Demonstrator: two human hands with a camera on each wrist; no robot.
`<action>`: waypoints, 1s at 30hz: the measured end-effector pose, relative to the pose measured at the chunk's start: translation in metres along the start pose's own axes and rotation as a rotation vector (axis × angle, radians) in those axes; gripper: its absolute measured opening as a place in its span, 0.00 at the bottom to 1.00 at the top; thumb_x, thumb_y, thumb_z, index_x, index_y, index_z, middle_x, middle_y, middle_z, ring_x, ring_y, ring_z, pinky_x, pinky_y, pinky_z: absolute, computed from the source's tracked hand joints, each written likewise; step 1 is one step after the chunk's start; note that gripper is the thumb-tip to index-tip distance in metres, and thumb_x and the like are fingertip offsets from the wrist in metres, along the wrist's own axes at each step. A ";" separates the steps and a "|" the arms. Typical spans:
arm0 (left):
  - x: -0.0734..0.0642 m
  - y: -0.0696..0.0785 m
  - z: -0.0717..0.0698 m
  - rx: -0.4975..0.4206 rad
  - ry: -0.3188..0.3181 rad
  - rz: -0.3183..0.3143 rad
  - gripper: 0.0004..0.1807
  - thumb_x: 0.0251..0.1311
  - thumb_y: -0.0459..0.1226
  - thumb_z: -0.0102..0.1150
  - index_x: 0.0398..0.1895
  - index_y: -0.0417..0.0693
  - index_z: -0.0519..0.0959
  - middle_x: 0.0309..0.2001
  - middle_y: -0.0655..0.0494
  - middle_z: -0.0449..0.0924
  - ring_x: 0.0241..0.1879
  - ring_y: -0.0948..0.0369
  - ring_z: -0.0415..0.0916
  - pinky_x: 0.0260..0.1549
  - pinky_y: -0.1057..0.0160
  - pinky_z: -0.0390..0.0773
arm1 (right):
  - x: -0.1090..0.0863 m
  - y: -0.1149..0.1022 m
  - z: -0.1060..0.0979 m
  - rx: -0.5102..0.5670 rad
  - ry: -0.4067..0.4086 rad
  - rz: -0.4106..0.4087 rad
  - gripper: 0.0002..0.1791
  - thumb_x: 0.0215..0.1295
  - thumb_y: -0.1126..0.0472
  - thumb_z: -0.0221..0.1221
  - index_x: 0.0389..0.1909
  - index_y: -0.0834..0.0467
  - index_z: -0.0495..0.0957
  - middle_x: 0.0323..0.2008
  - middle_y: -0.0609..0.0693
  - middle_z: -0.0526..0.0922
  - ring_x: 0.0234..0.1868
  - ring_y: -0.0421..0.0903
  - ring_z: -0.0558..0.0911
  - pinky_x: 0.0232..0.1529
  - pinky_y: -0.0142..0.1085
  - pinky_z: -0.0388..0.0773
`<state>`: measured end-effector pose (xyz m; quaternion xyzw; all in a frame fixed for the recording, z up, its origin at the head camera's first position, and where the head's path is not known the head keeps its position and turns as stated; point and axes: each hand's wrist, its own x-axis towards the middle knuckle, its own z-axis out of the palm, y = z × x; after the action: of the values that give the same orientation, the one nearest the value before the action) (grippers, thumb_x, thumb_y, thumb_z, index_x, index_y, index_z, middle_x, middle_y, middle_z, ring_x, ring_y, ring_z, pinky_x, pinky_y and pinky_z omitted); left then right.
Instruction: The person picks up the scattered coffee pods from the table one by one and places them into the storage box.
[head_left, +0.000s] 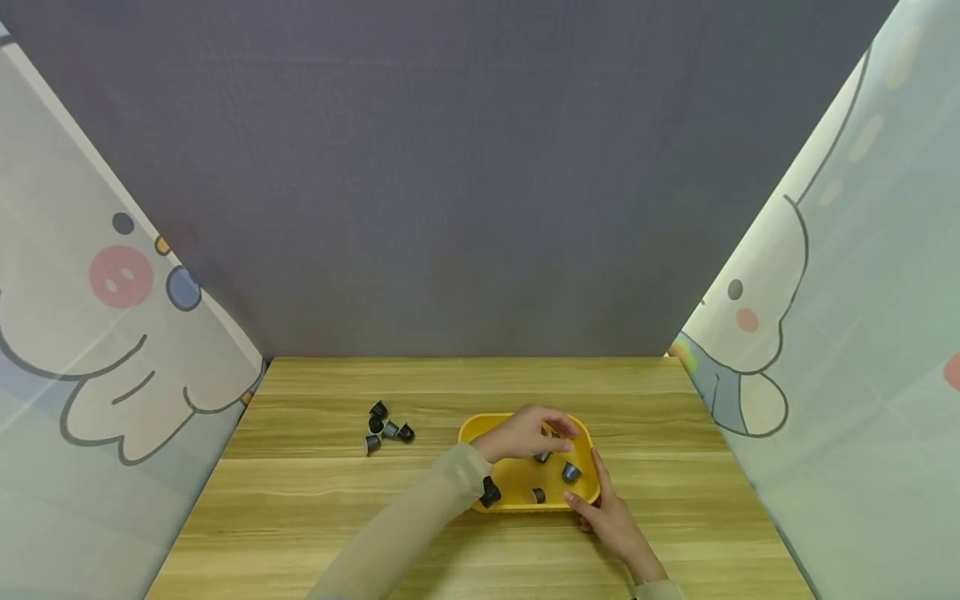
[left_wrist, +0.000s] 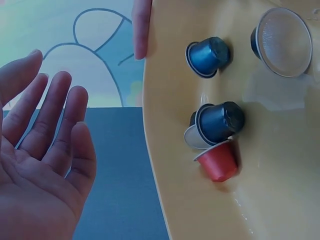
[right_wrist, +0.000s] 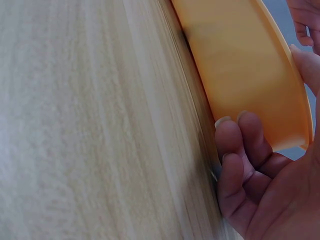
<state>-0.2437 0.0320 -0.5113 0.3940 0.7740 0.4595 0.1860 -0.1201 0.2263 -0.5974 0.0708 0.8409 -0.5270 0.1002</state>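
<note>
A yellow tray [head_left: 517, 482] sits on the table with several coffee capsules inside. My left hand [head_left: 528, 433] hovers over it, fingers loosely bent and nothing in them. In the left wrist view, the tray holds a blue capsule [left_wrist: 207, 56], a dark blue capsule [left_wrist: 222, 121] leaning by a red capsule [left_wrist: 218, 162], and a larger-looking capsule [left_wrist: 285, 42] with its lid showing. My right hand [head_left: 617, 523] grips the tray's near right corner, thumb at the rim and fingers bent against the outer wall. A black capsule [head_left: 490, 492] lies by the left forearm.
Several dark capsules [head_left: 390, 429] lie in a loose cluster on the wooden table [head_left: 315, 500], left of the tray. A grey wall panel [head_left: 465, 208] rises behind the table, and cartoon-printed sheets [head_left: 847, 375] hang at both sides.
</note>
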 end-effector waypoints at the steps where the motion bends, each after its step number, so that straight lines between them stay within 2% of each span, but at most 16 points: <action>1: -0.001 -0.001 -0.001 -0.008 0.005 0.002 0.15 0.66 0.40 0.64 0.52 0.43 0.83 0.45 0.67 0.82 0.44 0.69 0.78 0.43 0.69 0.77 | 0.000 0.000 0.000 0.006 -0.001 -0.002 0.54 0.68 0.47 0.63 0.81 0.43 0.34 0.20 0.51 0.75 0.23 0.46 0.76 0.27 0.35 0.76; 5: -0.008 0.000 -0.005 -0.027 0.029 -0.006 0.15 0.67 0.41 0.64 0.52 0.45 0.83 0.45 0.67 0.82 0.45 0.64 0.79 0.42 0.69 0.77 | -0.001 -0.001 0.000 0.021 0.000 -0.006 0.54 0.67 0.48 0.63 0.81 0.45 0.34 0.20 0.52 0.75 0.23 0.46 0.76 0.27 0.36 0.77; 11: -0.019 0.000 -0.015 -0.021 0.085 -0.025 0.11 0.66 0.42 0.64 0.49 0.51 0.84 0.44 0.65 0.83 0.43 0.66 0.78 0.42 0.68 0.76 | 0.000 0.000 0.000 -0.020 0.008 -0.003 0.54 0.67 0.46 0.63 0.80 0.42 0.35 0.23 0.51 0.78 0.24 0.46 0.77 0.28 0.35 0.77; 18: -0.033 -0.010 -0.025 -0.044 0.142 -0.030 0.12 0.67 0.41 0.63 0.49 0.48 0.84 0.42 0.65 0.83 0.42 0.65 0.78 0.40 0.65 0.77 | 0.000 0.000 0.000 -0.017 0.016 -0.013 0.54 0.67 0.47 0.64 0.81 0.42 0.36 0.26 0.53 0.78 0.25 0.46 0.77 0.27 0.35 0.77; 25: -0.045 -0.019 -0.034 -0.054 0.205 -0.044 0.09 0.67 0.41 0.64 0.48 0.56 0.84 0.44 0.64 0.83 0.44 0.63 0.77 0.41 0.63 0.77 | -0.001 -0.003 0.000 -0.010 0.023 -0.006 0.54 0.65 0.47 0.65 0.81 0.43 0.37 0.25 0.53 0.78 0.24 0.46 0.77 0.27 0.35 0.77; 30: -0.056 -0.021 -0.039 -0.060 0.235 -0.055 0.10 0.67 0.40 0.64 0.48 0.49 0.84 0.44 0.65 0.83 0.45 0.61 0.78 0.41 0.62 0.77 | -0.002 -0.004 0.000 -0.025 0.028 -0.004 0.54 0.66 0.47 0.65 0.81 0.43 0.37 0.25 0.53 0.78 0.24 0.46 0.77 0.27 0.35 0.77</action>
<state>-0.2439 -0.0396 -0.5136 0.3101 0.7870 0.5200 0.1181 -0.1188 0.2244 -0.5936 0.0755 0.8488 -0.5158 0.0882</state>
